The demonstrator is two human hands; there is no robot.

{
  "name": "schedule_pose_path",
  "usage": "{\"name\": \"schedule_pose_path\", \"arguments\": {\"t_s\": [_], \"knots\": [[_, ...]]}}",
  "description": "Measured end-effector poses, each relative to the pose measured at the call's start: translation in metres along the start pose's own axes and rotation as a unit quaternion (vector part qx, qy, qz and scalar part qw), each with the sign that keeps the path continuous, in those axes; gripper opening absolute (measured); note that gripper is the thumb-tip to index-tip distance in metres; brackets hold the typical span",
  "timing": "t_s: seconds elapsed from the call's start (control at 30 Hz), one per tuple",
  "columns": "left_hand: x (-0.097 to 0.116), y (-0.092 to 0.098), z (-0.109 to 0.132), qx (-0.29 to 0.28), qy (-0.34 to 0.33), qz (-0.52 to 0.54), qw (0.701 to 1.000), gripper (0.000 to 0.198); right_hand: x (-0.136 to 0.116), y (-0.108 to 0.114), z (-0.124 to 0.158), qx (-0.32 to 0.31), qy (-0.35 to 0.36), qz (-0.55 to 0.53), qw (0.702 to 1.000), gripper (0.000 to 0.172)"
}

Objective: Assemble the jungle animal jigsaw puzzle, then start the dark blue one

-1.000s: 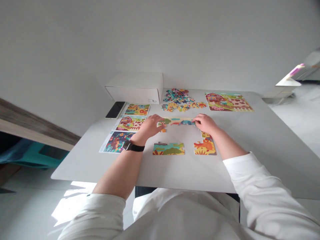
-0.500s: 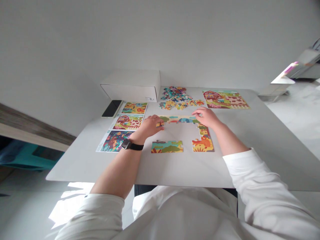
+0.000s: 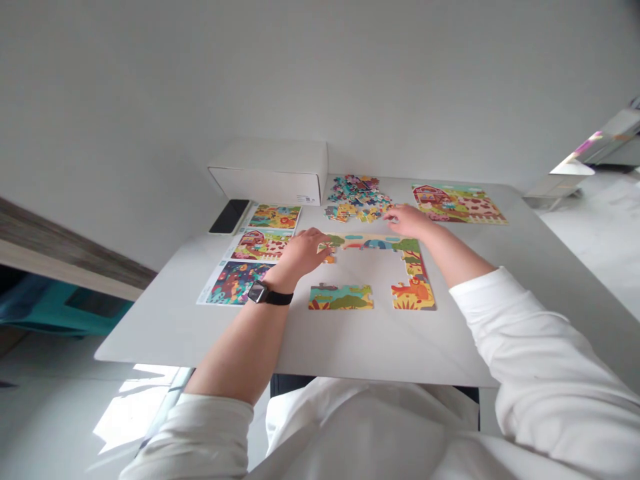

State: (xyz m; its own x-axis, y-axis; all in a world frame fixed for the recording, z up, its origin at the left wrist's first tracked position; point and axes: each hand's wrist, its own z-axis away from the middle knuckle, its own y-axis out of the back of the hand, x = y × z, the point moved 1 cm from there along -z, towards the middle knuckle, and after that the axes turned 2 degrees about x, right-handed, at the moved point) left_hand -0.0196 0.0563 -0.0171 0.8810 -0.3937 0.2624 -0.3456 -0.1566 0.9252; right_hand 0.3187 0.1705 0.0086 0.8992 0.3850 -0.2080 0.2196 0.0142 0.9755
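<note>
A partly joined jigsaw lies mid-table: a top strip [image 3: 373, 242], a right column [image 3: 413, 268] running down to an orange corner, and a separate bottom-left section [image 3: 341, 297]. My left hand [image 3: 304, 249], with a black watch on its wrist, has its fingers curled on the left end of the top strip, by a small orange piece [image 3: 328, 258]. My right hand [image 3: 411, 221] is stretched out flat towards the pile of loose pieces [image 3: 357, 199], with its fingertips at the pile's near edge and nothing visibly in it.
A finished farm puzzle [image 3: 457, 203] lies at the back right. Three picture cards [image 3: 260, 245] line the left side, with a black phone [image 3: 230, 217] beside them. A white box [image 3: 273, 172] stands against the wall. The white table's [image 3: 350, 347] front edge is near my body.
My right hand has left the right end of the top strip and moved back towards the loose pile. The strip now sits joined to the right column. My left hand stays at the strip's left end.
</note>
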Motion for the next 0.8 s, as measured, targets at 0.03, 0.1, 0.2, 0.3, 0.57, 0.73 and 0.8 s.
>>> {"name": "schedule_pose_path", "arguments": {"t_s": [0.03, 0.1, 0.2, 0.3, 0.57, 0.73, 0.8], "knots": [[0.001, 0.000, 0.000, -0.001, 0.002, 0.000, 1.000, 0.032, -0.005, -0.003, -0.005, -0.009, 0.011, 0.013, 1.000, 0.035], [0.003, 0.001, 0.001, -0.006, 0.004, 0.000, 1.000, 0.031, -0.016, -0.011, -0.015, -0.024, 0.027, 0.036, 0.999, 0.039], [0.005, 0.002, 0.002, -0.010, 0.006, -0.002, 1.000, 0.031, -0.027, -0.022, -0.025, -0.041, 0.035, 0.061, 0.997, 0.044], [0.006, 0.003, 0.002, -0.011, 0.008, -0.004, 1.000, 0.031, -0.028, -0.029, -0.030, -0.049, 0.029, 0.069, 0.996, 0.046], [0.009, 0.004, 0.002, -0.017, 0.012, -0.002, 1.000, 0.032, -0.009, -0.029, -0.032, -0.043, -0.032, 0.080, 0.995, 0.047], [0.008, 0.003, 0.002, -0.018, 0.010, 0.001, 1.000, 0.032, -0.008, -0.030, -0.032, -0.019, -0.033, 0.071, 0.997, 0.046], [0.008, 0.004, 0.002, -0.019, 0.009, 0.000, 1.000, 0.032, -0.009, -0.032, -0.033, -0.011, -0.021, 0.064, 0.998, 0.045]]}}
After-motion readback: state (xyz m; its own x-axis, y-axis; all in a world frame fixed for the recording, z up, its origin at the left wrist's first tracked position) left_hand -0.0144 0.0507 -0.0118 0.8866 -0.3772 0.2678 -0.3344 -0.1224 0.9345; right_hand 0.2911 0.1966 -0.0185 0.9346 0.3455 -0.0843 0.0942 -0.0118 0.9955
